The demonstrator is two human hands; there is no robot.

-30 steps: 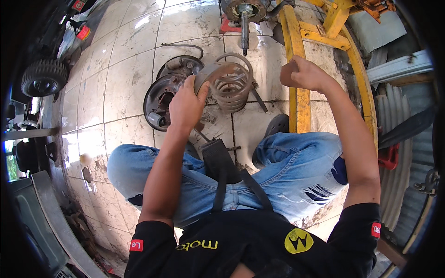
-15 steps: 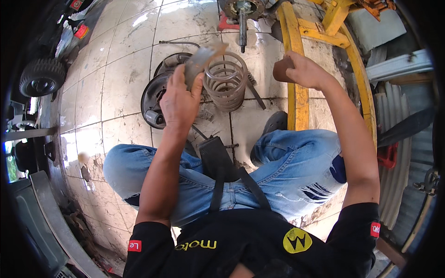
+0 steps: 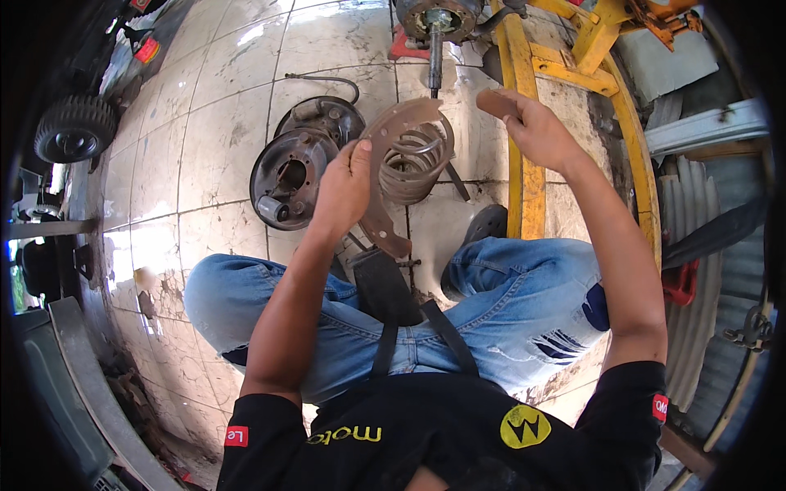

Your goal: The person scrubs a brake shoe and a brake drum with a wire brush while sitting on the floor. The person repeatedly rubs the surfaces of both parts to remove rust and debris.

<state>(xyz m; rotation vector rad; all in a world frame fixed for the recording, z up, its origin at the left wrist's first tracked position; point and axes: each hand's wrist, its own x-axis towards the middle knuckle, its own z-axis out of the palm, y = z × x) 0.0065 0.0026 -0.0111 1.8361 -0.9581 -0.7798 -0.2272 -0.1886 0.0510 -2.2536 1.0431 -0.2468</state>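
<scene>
A crescent-shaped brown brake shoe (image 3: pixel 399 123) with holes along its face is gripped at its middle by my left hand (image 3: pixel 345 184). Between the fingers and thumb of my right hand (image 3: pixel 542 135) is a small brown sheet (image 3: pixel 493 103) that looks like folded sandpaper. The sheet is to the right of the shoe, apart from it. Behind the shoe a metal coil spring (image 3: pixel 409 186) stands on the floor, partly covered. Two dark round brake backing plates, a nearer one (image 3: pixel 266 176) and a farther one (image 3: pixel 348 119), lie overlapping to the left.
A yellow metal stand (image 3: pixel 528 196) rises at the right, beside a hub with a spindle (image 3: pixel 435 61) at the far middle. A dark slim tool (image 3: pixel 458 182) lies by the spring. One wheel (image 3: pixel 75 131) is at the left. A black flap (image 3: pixel 381 290) hangs between my knees.
My left hand has turned the brake shoe, so its curved length now faces me, and has moved slightly right and down. The sheet in my right hand has moved a little up.
</scene>
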